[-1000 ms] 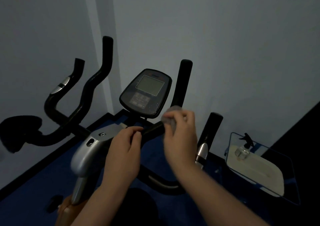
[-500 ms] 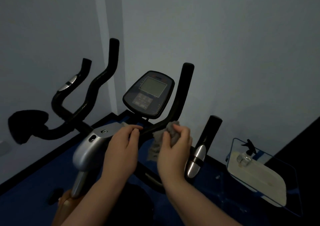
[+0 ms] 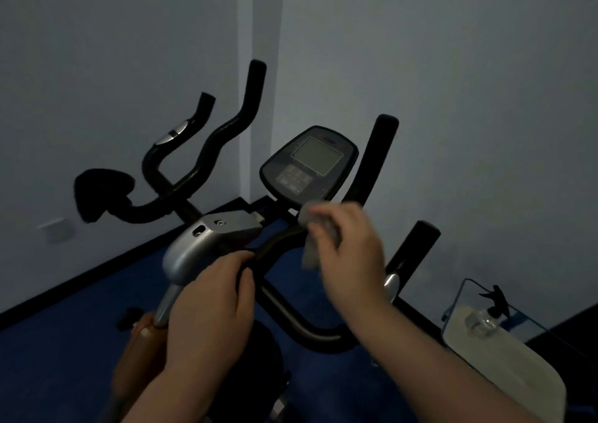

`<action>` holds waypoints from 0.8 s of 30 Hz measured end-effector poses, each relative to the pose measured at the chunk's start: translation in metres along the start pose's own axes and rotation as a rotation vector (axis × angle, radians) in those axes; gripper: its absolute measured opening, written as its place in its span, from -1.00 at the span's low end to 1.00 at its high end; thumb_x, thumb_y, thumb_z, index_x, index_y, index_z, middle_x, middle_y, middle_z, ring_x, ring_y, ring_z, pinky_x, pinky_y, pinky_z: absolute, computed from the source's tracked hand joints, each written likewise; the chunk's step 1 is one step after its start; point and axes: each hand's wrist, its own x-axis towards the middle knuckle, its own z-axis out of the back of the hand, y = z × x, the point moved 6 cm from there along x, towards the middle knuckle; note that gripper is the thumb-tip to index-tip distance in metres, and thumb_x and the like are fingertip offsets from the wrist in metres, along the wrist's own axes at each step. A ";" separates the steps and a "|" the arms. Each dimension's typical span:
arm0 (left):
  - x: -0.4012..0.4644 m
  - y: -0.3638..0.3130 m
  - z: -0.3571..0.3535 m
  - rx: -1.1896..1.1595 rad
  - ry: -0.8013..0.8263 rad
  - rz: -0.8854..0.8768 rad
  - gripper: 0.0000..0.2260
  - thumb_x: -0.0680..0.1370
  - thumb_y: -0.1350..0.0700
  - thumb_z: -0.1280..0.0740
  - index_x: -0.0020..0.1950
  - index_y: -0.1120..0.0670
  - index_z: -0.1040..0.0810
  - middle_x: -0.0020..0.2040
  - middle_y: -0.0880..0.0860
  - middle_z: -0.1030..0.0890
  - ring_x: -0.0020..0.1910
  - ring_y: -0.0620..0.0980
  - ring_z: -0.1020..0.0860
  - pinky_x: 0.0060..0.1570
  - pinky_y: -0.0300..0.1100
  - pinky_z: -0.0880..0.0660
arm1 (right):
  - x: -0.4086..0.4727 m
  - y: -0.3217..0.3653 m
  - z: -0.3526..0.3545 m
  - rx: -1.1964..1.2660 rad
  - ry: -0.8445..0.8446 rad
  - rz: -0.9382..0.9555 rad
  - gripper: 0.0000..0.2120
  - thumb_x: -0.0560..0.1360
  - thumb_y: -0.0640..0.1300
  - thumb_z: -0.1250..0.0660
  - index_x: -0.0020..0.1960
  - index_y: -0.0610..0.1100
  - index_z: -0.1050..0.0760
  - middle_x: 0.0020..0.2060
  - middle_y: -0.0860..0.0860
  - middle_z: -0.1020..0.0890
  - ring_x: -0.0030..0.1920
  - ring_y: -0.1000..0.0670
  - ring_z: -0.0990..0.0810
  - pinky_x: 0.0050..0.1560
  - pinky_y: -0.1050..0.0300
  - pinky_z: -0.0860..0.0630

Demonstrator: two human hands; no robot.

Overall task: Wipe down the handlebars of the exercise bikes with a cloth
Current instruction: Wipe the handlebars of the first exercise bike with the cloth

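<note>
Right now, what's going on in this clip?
A person is wiping an exercise bike's handlebar. The right hand presses a grey cloth against the bar just below the console, blurred with motion. The left hand grips the bar near the silver stem cover, steadying it.

- Handlebars (image 3: 284, 241): black, plain.
- Cloth (image 3: 312, 251): pale grey.
- Console (image 3: 309, 165): black with a grey screen.
- Frame housing (image 3: 194, 248): silver.
- Floor (image 3: 81, 325): deep blue.
- Wall (image 3: 453, 82): pale grey-blue.

Open air lies above the handlebar (image 3: 284, 241); the console (image 3: 309, 165) and upright grip posts (image 3: 378, 160) crowd it behind.
</note>
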 end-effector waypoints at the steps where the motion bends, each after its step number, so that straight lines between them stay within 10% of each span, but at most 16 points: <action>1: -0.003 0.003 0.002 0.006 -0.012 0.018 -0.77 0.58 -0.01 -0.16 0.21 -0.15 -0.48 -0.01 -0.31 -0.44 -0.15 -0.32 -0.38 -0.26 -0.46 -0.26 | 0.012 -0.002 0.007 -0.049 -0.028 0.018 -0.80 0.50 -0.15 -0.36 0.11 0.02 -0.53 0.02 0.13 -0.51 -0.03 0.19 -0.48 -0.07 0.42 -0.38; 6: -0.022 0.022 0.003 -0.080 -0.131 0.168 -0.82 0.57 0.08 -0.18 0.07 -0.17 -0.49 -0.14 -0.28 -0.48 -0.17 -0.26 -0.45 -0.29 -0.44 -0.26 | 0.018 -0.012 -0.002 -0.258 0.030 -0.064 -0.82 0.53 -0.12 -0.32 0.11 -0.11 -0.56 0.03 -0.01 -0.50 -0.02 -0.01 -0.53 -0.06 0.13 -0.49; 14: -0.033 0.040 -0.002 -0.276 -0.231 0.230 -0.82 0.52 0.09 -0.16 -0.04 -0.13 -0.52 -0.15 -0.25 -0.53 -0.11 -0.28 -0.49 -0.24 -0.36 -0.35 | 0.011 0.018 -0.041 0.071 0.429 0.065 -0.84 0.47 -0.10 -0.39 0.04 0.01 -0.63 -0.06 0.12 -0.54 -0.08 0.26 -0.47 -0.06 0.52 -0.32; 18: -0.037 0.046 -0.006 -0.345 -0.257 0.271 -0.83 0.52 0.07 -0.18 -0.07 -0.17 -0.53 -0.22 -0.22 -0.54 -0.23 -0.23 -0.51 -0.34 -0.31 -0.33 | 0.024 0.015 -0.036 -0.305 0.292 0.127 -0.84 0.54 -0.09 -0.31 0.05 -0.09 -0.62 -0.09 0.02 -0.50 -0.11 0.09 -0.42 -0.19 0.31 -0.32; 24: -0.035 0.049 -0.007 -0.369 -0.266 0.251 -0.83 0.54 0.12 -0.24 -0.06 -0.14 -0.55 -0.16 -0.19 -0.58 -0.23 -0.16 -0.55 -0.28 -0.09 -0.53 | -0.020 0.052 -0.083 -0.143 0.652 0.300 -0.85 0.50 -0.07 -0.34 0.01 -0.06 -0.62 -0.08 0.00 -0.57 -0.05 0.03 -0.52 -0.01 0.19 -0.44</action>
